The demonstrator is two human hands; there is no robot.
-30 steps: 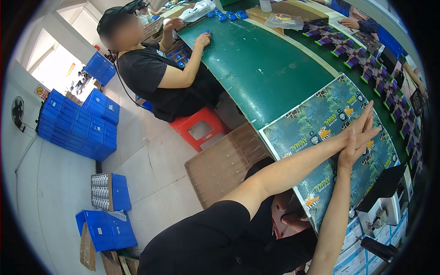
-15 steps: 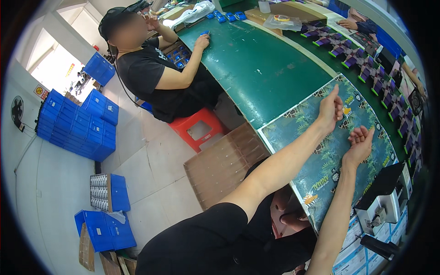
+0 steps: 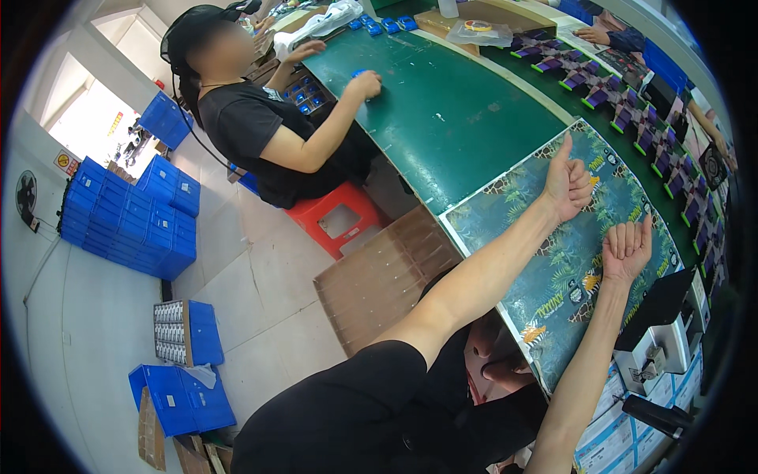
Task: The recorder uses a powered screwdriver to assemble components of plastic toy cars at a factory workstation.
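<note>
My left hand hovers over a printed sheet with leaves and animal motifs on a dark teal ground. Its fingers are curled into a fist and the thumb points up, away from them. Nearer to me and to the right, my right hand is curled the same way over the sheet's right part, palm side up, its thumb sticking out. Neither fist shows anything in it, and the two hands are apart. Close by the right forearm stands a metal device with a black panel.
A green table runs on from the sheet. At its left side a co-worker sits on a red stool, near blue toy cars. Purple-and-green parts line a belt at right. Brown cardboard lies below the table edge.
My fingers have curled in from a looser, half-open pose into fists, thumbs out. The right hand has turned. The co-worker's raised hand has come down from the face, and the other shifted right.
</note>
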